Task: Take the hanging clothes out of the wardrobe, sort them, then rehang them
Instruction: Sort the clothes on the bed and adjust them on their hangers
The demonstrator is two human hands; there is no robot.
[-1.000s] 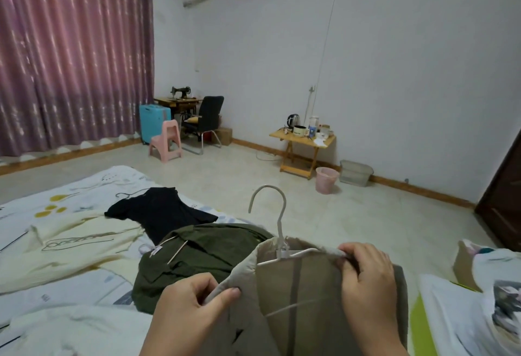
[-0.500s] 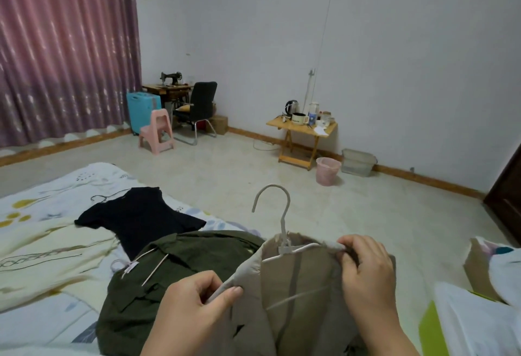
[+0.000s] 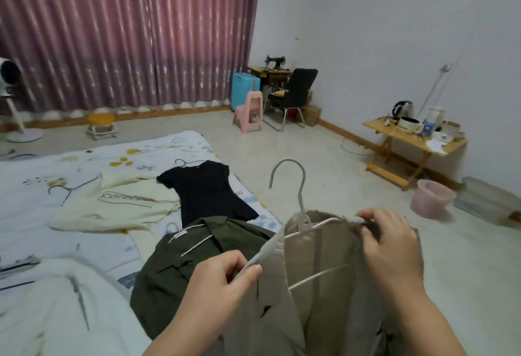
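1. There is one view only, from a wide-angle camera worn on the person's head, so no second view shares any part of the scene.
2. The camera looks forward and down across the bed [image 3: 84, 158], which fills the lower left of the picture.
3. It is closest to the person's own two forearms, which rise from the bottom edge, nearer than the bed.
4. Beyond the bed, the view faces the pink curtain [image 3: 127, 31] along the far wall.
5. Right of the bed, it takes in bare floor and a white side wall, with a wooden folding table [image 3: 414, 144] well apart from the bed.
6. Straight lines bend near the picture's edges.
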